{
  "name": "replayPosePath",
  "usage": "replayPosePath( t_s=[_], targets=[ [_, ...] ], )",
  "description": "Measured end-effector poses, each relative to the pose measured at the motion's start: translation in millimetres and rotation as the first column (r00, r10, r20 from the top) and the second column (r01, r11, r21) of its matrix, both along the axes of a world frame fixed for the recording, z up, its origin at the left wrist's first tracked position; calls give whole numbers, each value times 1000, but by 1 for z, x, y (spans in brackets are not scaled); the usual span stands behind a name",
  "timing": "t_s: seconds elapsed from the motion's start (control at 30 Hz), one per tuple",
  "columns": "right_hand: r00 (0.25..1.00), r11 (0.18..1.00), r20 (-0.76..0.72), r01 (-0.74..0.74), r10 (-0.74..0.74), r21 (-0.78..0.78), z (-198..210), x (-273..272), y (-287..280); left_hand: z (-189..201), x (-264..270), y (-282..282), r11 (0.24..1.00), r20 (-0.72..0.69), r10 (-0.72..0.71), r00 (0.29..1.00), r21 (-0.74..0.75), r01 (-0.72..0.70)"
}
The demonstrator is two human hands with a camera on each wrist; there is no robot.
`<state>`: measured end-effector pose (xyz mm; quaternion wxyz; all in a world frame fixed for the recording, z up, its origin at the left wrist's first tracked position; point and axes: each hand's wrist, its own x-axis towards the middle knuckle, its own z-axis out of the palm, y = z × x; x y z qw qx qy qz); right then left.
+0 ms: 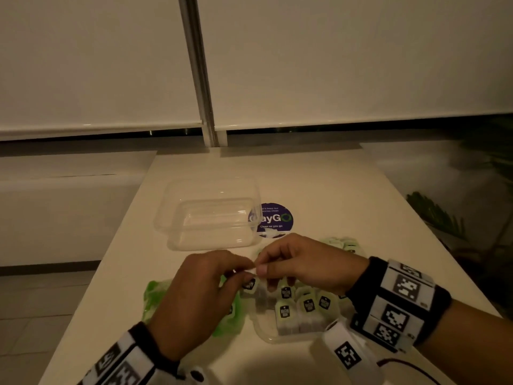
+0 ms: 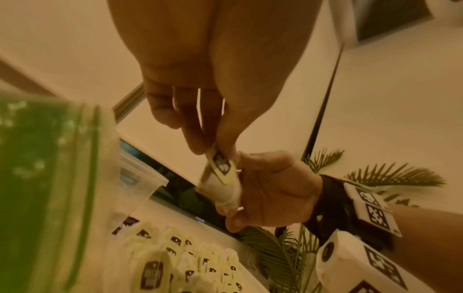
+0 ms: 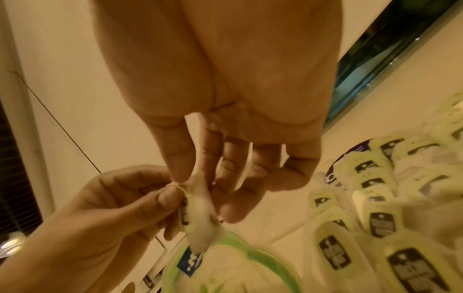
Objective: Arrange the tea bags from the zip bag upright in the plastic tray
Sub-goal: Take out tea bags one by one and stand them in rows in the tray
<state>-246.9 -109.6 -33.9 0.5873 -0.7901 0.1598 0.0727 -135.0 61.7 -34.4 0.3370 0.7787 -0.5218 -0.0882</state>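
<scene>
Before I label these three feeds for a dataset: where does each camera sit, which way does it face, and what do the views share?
Head: worn on the head, looking forward and down at the table, the empty clear container and the tray of tea bags; both forearms and hands show.
Left wrist: looks along the left hand toward the right hand.
Right wrist: looks along the right hand toward the left hand.
Shared: all three show both hands pinching one tea bag, and the green zip bag.

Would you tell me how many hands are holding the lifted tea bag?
2: the left hand pinches the tea bag from the left, the right hand from the right.
</scene>
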Motion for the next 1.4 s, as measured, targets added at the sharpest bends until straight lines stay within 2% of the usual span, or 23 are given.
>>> replayPosePath(
  t_s=[0.07, 0.1, 0.17, 0.23, 0.3, 0.37, 0.43, 0.53, 0.63, 0.73, 1.03, 1.27, 1.33, 1.4],
  targets=[
    [997, 994, 2, 82, -82, -74, -6, -5, -9, -8, -3, -7, 998, -77, 61, 995, 12, -61],
    [996, 976, 1, 88, -89, -198, -9, -8, -13, -14, -5, -9, 996, -84, 83, 993, 35, -80],
    [998, 877, -59, -22, -7, -480, -16, -18, -18, -26, -11, -15, 990, -84, 90, 992, 118, -79],
    [973, 735, -184, -224, 136, -640, -22, -27, -15, -38, -17, -21, 978, -41, 66, 997, 203, -56],
    [904, 573, -306, -426, 299, -700, -28, -34, -8, -44, -20, -29, 965, 30, 33, 999, 260, -39],
    [822, 439, -422, -564, 383, -700, -33, -37, -3, -47, -21, -36, 947, 65, 21, 998, 318, -41],
    [772, 335, -485, -623, 411, -707, -37, -35, 0, -47, -22, -43, 925, 87, 1, 996, 379, -34],
    [730, 239, -513, -653, 452, -718, -40, -31, 7, -46, -24, -54, 891, 96, -54, 994, 455, 4],
    [718, 200, -538, -664, 441, -721, -44, -30, 11, -47, -23, -60, 866, 52, -43, 998, 500, 12],
    [700, 164, -576, -684, 423, -711, -45, -30, 12, -52, -22, -62, 830, 117, -66, 991, 558, -11],
    [688, 159, -617, -707, 383, -689, -46, -37, 8, -56, -24, -63, 786, 306, -127, 944, 611, -92],
    [703, 174, -592, -690, 395, -703, -46, -35, 8, -47, -30, -75, 717, 364, -200, 910, 687, -117],
    [716, 176, -567, -671, 407, -720, -44, -35, 9, -49, -30, -75, 717, 365, -199, 909, 687, -119],
    [726, 181, -543, -654, 422, -734, -43, -35, 9, -52, -26, -72, 754, 358, -164, 919, 647, -118]
  ],
)
